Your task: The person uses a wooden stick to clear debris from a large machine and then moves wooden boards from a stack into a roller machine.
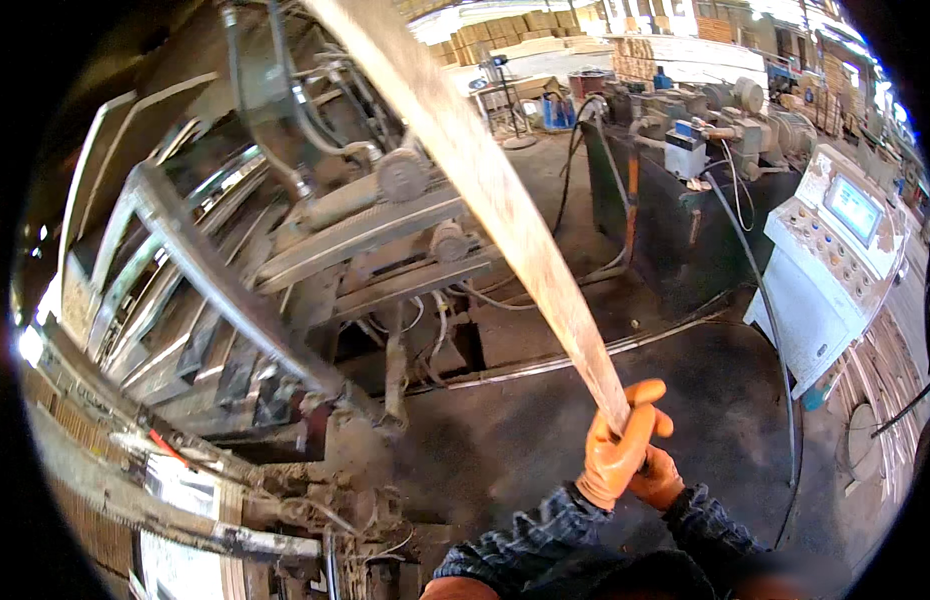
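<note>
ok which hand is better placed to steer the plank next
Probably the left hand: it is wrapped around the near end of the plank. The right hand sits just behind it, partly hidden, and whether it grips the wood is unclear.

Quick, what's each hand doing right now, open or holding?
Left orange-gloved hand: closed, holding the long, flat, pale wooden board.
Right orange-gloved hand: partly hidden behind the left; its grip cannot be told.

glare whitens the upper right and left rim, and the plank (507, 215) catches strong light over a dim floor (485, 435). the screen (853, 210) glows; edges bend toward a rounded black border.
</note>
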`<action>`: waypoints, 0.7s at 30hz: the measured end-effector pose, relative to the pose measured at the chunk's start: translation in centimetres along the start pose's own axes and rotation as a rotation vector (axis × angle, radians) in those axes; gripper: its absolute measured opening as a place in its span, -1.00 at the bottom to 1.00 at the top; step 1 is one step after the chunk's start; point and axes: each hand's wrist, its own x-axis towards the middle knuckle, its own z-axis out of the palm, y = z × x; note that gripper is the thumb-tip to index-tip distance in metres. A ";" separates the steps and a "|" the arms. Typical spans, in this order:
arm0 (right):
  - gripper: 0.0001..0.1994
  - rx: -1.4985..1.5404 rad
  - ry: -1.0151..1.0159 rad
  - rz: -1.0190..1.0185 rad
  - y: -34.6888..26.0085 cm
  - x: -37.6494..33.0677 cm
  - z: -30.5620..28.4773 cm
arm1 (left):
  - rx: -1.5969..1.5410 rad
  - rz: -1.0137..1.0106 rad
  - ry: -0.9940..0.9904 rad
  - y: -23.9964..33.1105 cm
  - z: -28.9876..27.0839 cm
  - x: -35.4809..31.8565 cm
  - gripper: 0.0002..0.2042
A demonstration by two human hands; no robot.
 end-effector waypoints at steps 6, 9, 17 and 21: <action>-0.68 -0.245 0.200 0.300 12.5 4.2 -6.2 | 0.011 0.451 -0.020 8.2 -0.6 15.3 -0.64; -0.69 -0.327 0.235 0.373 14.5 5.9 -10.8 | -0.071 0.549 0.149 11.8 0.6 23.0 -0.63; -0.62 -0.134 0.418 0.312 17.3 16.9 -21.8 | 0.099 0.051 0.051 -9.2 7.4 37.7 -0.60; -0.60 -0.245 0.380 0.374 20.6 20.6 -31.1 | -0.066 -0.325 -0.172 -22.8 11.6 43.7 -0.65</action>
